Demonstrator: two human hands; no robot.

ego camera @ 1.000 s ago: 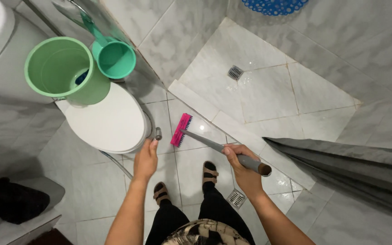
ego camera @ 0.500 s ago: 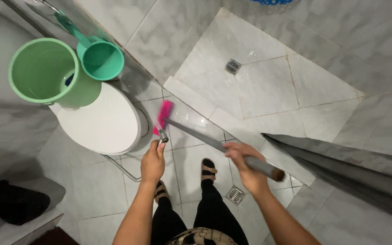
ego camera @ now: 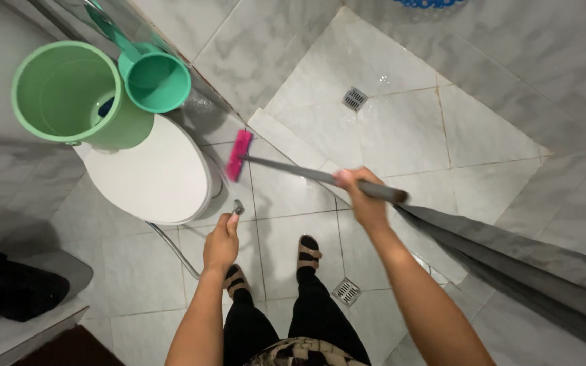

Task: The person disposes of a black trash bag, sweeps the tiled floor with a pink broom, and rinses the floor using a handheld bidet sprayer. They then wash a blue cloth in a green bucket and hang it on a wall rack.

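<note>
The right hand [ego camera: 364, 196] is gripping a grey-handled, pink-headed floor brush [ego camera: 240, 155] beside the closed white toilet [ego camera: 150, 176], while the left hand [ego camera: 222, 242] is closed around a metal spray nozzle [ego camera: 237, 207], with the marble floor tiles [ego camera: 401, 129] looking only partly wetted.

Long grey stick brush with flat pink bristle head [ego camera: 240, 155]: held slanted, pink end down on white floor tile, just beside round white toilet lid. Grey stick runs up to right, top end in right hand [ego camera: 364, 200].

Small shiny metal spray nozzle [ego camera: 237, 207] with thin silver hose: held in left hand [ego camera: 220, 244], tip pointing up, near toilet edge.
</note>
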